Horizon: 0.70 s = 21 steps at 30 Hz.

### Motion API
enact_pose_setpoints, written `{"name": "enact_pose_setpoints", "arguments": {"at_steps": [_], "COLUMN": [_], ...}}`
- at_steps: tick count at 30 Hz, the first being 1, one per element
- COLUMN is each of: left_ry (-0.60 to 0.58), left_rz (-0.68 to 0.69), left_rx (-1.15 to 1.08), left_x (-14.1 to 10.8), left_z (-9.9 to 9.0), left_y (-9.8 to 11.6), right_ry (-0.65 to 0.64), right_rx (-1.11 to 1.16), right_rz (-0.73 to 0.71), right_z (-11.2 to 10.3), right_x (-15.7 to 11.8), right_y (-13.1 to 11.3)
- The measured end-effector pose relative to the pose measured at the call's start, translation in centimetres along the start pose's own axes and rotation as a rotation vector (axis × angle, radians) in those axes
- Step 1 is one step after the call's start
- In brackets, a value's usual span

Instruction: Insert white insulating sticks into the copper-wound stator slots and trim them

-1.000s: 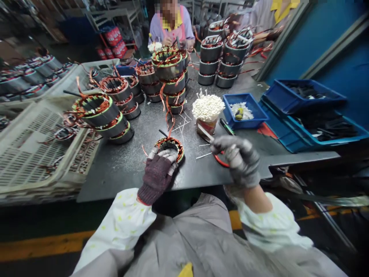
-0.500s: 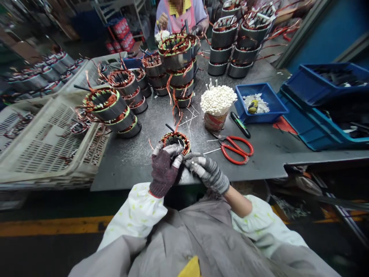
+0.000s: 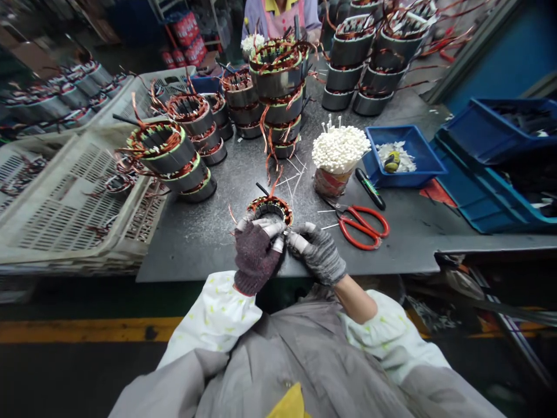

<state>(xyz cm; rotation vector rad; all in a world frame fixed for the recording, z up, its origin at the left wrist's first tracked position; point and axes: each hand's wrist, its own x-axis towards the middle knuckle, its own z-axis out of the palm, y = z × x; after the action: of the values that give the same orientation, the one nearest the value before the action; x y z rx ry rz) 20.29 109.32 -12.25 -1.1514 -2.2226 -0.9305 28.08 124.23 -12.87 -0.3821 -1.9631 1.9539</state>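
Observation:
A motor stator (image 3: 270,209) with copper windings and a black-sleeved lead lies on the metal bench close to me. My left hand (image 3: 257,249), in a dark maroon glove with white-wrapped fingertips, is closed on its near left rim. My right hand (image 3: 317,251), in a grey glove, pinches at the stator's near right edge; whatever is between those fingertips is too small to make out. Beyond the stator lie several thin white ties (image 3: 296,177). To the right are red-handled scissors (image 3: 364,227) and a tub (image 3: 331,181) packed with white-tipped ties (image 3: 340,148).
Stacked stators (image 3: 278,78) stand at the back, with more at the left (image 3: 167,154) and back right (image 3: 352,58). Plastic crates (image 3: 78,203) flank the bench's left. A black-and-green cutter (image 3: 369,188), a blue tray (image 3: 407,177) and blue bins (image 3: 491,186) are rightward. A person (image 3: 282,20) faces me across the bench.
The view has shifted slightly. My right hand's fingers have drawn in from a more stretched pose to a tighter pinch by the rim. My left hand stays on the stator.

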Motion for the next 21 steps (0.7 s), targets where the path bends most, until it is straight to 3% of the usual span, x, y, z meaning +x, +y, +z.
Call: {"name": "enact_pose_setpoints", "arguments": {"at_steps": [6,13,17,19,21], "left_ry": [0.002,-0.088,-0.058,-0.031,-0.010], "left_rz": [0.036,0.111,0.138,0.095,0.027], "left_rx": [0.002,-0.038,-0.025,0.009,0.032], "left_x": [0.0,0.3,0.2,0.2,0.3], "left_z": [0.0,-0.8,-0.4,0.0,0.2], "left_y": [0.0,-0.3,-0.4,-0.2,0.1], "right_ry": [0.037,-0.067,-0.063,-0.007,0.062], "right_rx": [-0.117,-0.569,-0.857,-0.832,-0.645], "right_rz": [-0.117,-0.461,-0.587,-0.593,-0.592], "right_z": [-0.1,-1.4,-1.5,-1.1,-1.0], "right_x": [0.3,1.5,1.6,1.5,1.2], "right_y": [0.5,1.2,0.3,-0.5,-1.3]}}
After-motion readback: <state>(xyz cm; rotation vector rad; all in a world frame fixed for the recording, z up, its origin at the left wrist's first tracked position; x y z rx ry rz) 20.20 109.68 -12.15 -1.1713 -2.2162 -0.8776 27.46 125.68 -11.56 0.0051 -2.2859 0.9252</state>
